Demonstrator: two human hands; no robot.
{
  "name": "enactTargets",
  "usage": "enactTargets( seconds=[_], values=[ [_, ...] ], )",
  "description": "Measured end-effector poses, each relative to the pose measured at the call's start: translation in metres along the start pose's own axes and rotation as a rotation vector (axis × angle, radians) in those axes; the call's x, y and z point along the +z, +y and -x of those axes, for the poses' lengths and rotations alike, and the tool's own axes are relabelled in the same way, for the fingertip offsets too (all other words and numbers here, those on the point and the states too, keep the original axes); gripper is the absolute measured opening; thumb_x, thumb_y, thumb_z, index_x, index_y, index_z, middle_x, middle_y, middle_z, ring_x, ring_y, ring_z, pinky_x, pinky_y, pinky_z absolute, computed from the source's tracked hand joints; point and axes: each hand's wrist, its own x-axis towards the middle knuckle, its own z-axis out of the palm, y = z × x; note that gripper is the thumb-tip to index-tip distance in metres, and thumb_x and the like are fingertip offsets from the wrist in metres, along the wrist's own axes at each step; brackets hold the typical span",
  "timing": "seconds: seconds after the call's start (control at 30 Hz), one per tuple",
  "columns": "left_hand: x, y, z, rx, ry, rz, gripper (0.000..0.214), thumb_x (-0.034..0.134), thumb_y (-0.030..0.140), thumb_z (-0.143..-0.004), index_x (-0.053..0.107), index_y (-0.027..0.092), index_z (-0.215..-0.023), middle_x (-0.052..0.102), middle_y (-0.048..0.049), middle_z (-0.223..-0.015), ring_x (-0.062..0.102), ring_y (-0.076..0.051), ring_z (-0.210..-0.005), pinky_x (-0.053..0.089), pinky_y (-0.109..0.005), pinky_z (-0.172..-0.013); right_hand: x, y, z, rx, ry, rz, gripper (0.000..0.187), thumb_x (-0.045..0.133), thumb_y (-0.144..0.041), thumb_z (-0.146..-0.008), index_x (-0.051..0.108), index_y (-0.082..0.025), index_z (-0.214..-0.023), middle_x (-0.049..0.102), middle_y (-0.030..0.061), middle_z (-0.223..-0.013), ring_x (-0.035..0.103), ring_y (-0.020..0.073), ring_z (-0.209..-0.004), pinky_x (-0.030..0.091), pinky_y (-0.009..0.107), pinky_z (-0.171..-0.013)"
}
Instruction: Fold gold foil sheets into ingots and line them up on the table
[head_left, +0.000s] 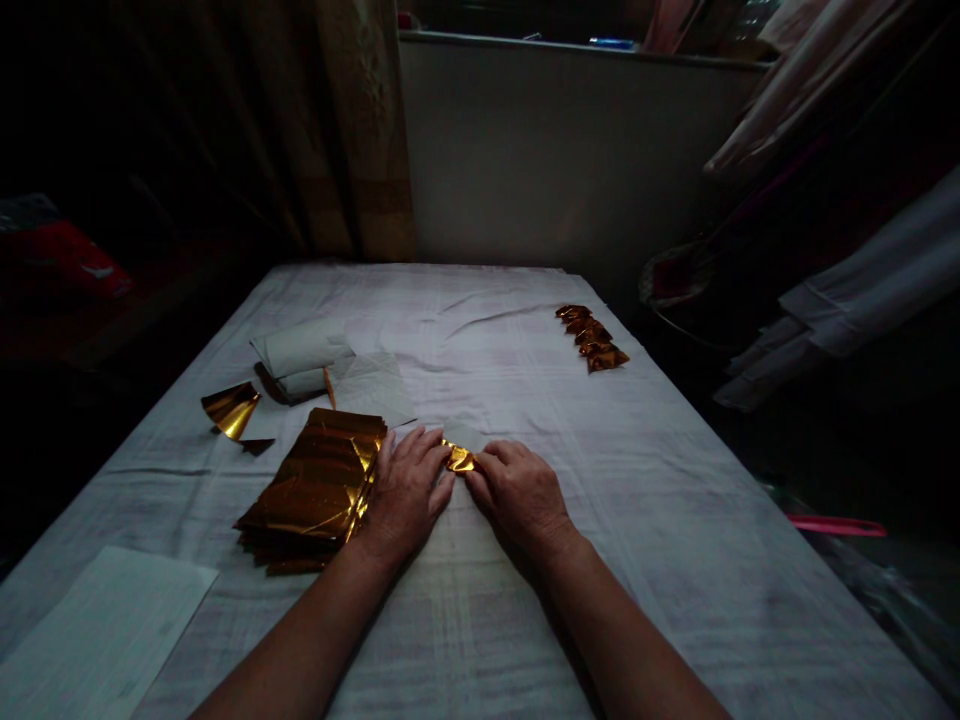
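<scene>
Both my hands rest on a white cloth-covered table (pixel 675 520), meeting over a small piece of gold foil paper (pixel 460 459). My left hand (pixel 406 492) has its fingers curled onto the foil's left side. My right hand (pixel 517 492) pinches the foil's right side with closed fingers. A white edge of the paper shows just behind the foil. A stack of gold foil sheets (pixel 319 482) lies right beside my left hand.
A row of folded gold pieces (pixel 592 340) lies at the far right of the table. White paper sheets (pixel 315 365) and a curled gold sheet (pixel 231 408) sit at the far left. Another white sheet (pixel 97 630) lies near left. Curtains and hanging cloth flank the table.
</scene>
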Motion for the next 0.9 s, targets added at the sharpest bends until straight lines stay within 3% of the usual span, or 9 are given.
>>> enactTargets(
  seconds=[0.27, 0.47, 0.67, 0.9],
  values=[
    [0.003, -0.002, 0.001, -0.006, -0.02, 0.019, 0.029, 0.055, 0.025, -0.093, 0.062, 0.026, -0.121, 0.069, -0.0054, -0.122, 0.058, -0.026, -0.119, 0.025, -0.054, -0.116, 0.003, 0.009, 0.004, -0.079, 0.082, -0.021, 0.015, 0.058, -0.029, -0.095, 0.072, -0.021, -0.095, 0.07, 0.0052, -0.094, 0.06, 0.0191, -0.085, 0.043, 0.028, -0.075],
    [-0.007, 0.003, -0.004, 0.015, -0.007, 0.028, 0.015, 0.053, 0.024, -0.095, 0.067, 0.025, -0.101, 0.07, -0.0031, -0.102, 0.061, -0.023, -0.102, 0.026, -0.053, -0.114, 0.002, 0.012, 0.006, -0.061, 0.102, -0.063, 0.018, 0.054, -0.022, -0.095, 0.07, -0.02, -0.086, 0.068, 0.005, -0.086, 0.059, 0.0191, -0.082, 0.042, 0.029, -0.075],
    [-0.007, 0.002, -0.004, 0.019, -0.004, 0.073, 0.016, 0.052, 0.026, -0.096, 0.065, 0.023, -0.086, 0.068, -0.0009, -0.083, 0.06, -0.02, -0.086, 0.035, -0.048, -0.107, 0.001, 0.022, 0.007, 0.071, 0.097, -0.23, 0.021, 0.052, -0.026, -0.096, 0.069, -0.022, -0.085, 0.069, 0.0032, -0.083, 0.061, 0.0189, -0.081, 0.042, 0.028, -0.074],
    [0.001, -0.003, -0.004, -0.047, 0.075, 0.061, 0.015, 0.058, 0.028, -0.093, 0.064, 0.022, -0.106, 0.072, -0.0028, -0.087, 0.062, -0.022, -0.086, 0.041, -0.044, -0.098, 0.01, 0.025, 0.004, 0.153, 0.118, -0.232, 0.014, 0.056, -0.024, -0.093, 0.07, -0.022, -0.092, 0.073, 0.0047, -0.091, 0.063, 0.0208, -0.086, 0.044, 0.03, -0.078]
  ],
)
